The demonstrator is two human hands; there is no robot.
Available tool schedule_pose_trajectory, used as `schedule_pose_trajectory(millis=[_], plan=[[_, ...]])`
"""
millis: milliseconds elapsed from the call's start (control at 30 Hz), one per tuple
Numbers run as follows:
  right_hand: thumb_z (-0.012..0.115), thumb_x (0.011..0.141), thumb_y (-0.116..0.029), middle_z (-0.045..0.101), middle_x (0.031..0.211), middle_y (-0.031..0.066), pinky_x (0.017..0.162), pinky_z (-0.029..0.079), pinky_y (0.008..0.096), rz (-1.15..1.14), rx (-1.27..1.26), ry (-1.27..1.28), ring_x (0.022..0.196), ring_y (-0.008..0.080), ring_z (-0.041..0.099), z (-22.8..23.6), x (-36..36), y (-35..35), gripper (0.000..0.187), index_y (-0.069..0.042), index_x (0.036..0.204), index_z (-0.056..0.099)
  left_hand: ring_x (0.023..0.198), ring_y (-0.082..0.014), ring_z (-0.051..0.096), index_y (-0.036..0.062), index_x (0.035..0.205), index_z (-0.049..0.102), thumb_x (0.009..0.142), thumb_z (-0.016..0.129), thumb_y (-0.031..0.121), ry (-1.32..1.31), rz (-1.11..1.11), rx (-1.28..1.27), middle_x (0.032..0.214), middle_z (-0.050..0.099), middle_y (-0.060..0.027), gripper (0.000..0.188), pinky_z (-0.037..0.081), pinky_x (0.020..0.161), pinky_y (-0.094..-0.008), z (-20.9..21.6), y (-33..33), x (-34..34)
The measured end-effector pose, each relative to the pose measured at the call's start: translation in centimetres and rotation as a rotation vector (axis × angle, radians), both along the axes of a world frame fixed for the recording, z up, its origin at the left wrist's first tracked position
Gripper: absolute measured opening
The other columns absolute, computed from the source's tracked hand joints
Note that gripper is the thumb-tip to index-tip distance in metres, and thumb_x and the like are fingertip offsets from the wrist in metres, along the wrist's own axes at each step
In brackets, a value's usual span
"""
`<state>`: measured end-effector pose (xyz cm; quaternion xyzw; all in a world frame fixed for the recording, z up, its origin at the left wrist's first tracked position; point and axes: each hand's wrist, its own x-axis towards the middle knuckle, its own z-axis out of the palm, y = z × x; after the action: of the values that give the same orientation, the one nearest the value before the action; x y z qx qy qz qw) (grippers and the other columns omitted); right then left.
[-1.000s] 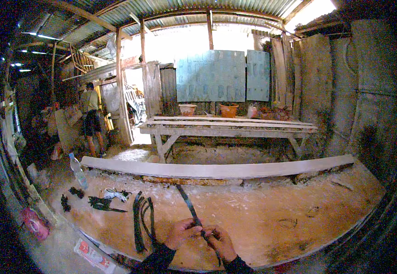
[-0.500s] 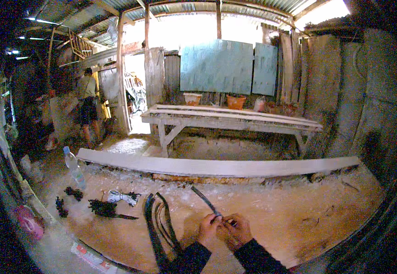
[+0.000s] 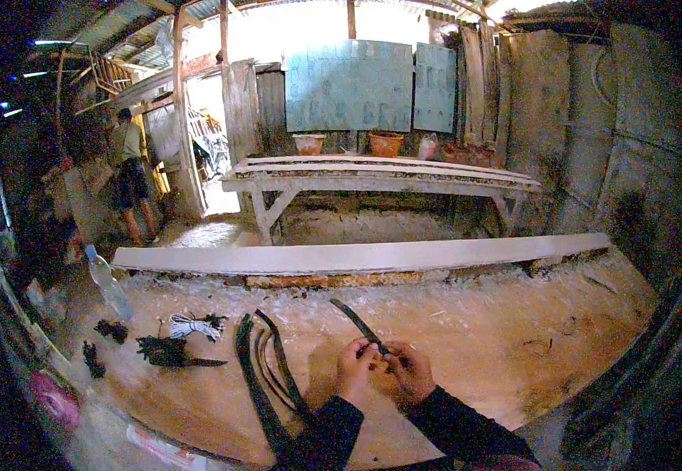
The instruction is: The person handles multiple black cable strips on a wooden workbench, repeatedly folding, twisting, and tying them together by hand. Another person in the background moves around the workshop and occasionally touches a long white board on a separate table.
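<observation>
A dark flat strip (image 3: 355, 320), which may be leather or rubber, slants up and away from between my hands over the table. My left hand (image 3: 356, 369) pinches it, fingers curled in. Close against it, my right hand (image 3: 409, 373) also grips the strip with its fingertips. What the lower end of the strip does is hidden by the fingers. Left of my hands lie several long dark strips (image 3: 256, 385), bent in loops and reaching under my left forearm. Farther left are a bundle of black cords (image 3: 164, 351) and a bundle of white cords (image 3: 196, 326).
Small black clumps (image 3: 111, 331) and a clear plastic bottle (image 3: 108, 282) stand or lie at the table's left. A long pale board (image 3: 356, 257) runs along its far edge. Beyond is a wooden bench (image 3: 388, 185) with pots behind it. A person (image 3: 130, 173) stands at the back left.
The whole view has shifted, so the scene sits higher and slightly left. Both hands stay together on the strip, with the fingers slightly rearranged around it.
</observation>
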<state>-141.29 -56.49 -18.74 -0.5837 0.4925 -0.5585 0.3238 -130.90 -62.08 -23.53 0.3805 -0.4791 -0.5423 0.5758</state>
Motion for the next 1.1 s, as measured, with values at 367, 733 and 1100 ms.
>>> schedule_pose_trajectory(millis=[367, 733, 1100], plan=[[0.054, 0.075, -0.002, 0.058, 0.078, 0.0056, 0.057, 0.044, 0.0223, 0.060, -0.094, -0.062, 0.067, 0.0106, 0.055, 0.6, -0.4, 0.8, 0.016, -0.001, 0.091, 0.053, 0.064, -0.0117, 0.054, 0.0021, 0.091, 0.049, 0.077, 0.052, 0.004, 0.065, -0.122, -0.031, 0.077, 0.055, -0.0047, 0.015, 0.048, 0.054, -0.0235, 2.0, 1.1, 0.5], [0.066, 0.066, -0.011, 0.055, 0.078, 0.0079, 0.054, 0.044, 0.0259, -0.123, -0.215, 0.194, 0.063, 0.0165, 0.055, -0.8, -1.9, -0.4, 0.025, -0.004, 0.086, 0.054, 0.062, -0.0123, 0.055, 0.0054, 0.078, 0.048, 0.075, 0.055, 0.005, 0.006, -0.060, -0.160, 0.072, 0.055, -0.0039, 0.008, 0.045, 0.053, -0.0223, 1.0, 1.0, 0.3], [0.065, 0.063, -0.014, 0.054, 0.073, 0.0103, 0.058, 0.041, 0.0343, -0.297, -0.396, 0.540, 0.069, 0.0269, 0.053, 1.4, -1.9, 0.6, 0.019, -0.009, 0.081, 0.060, 0.066, -0.0116, 0.055, 0.0053, 0.085, 0.050, 0.073, 0.057, 0.004, 0.102, -0.051, -0.034, 0.077, 0.057, -0.0041, 0.014, 0.045, 0.054, -0.0209, 2.3, 2.0, 0.2]])
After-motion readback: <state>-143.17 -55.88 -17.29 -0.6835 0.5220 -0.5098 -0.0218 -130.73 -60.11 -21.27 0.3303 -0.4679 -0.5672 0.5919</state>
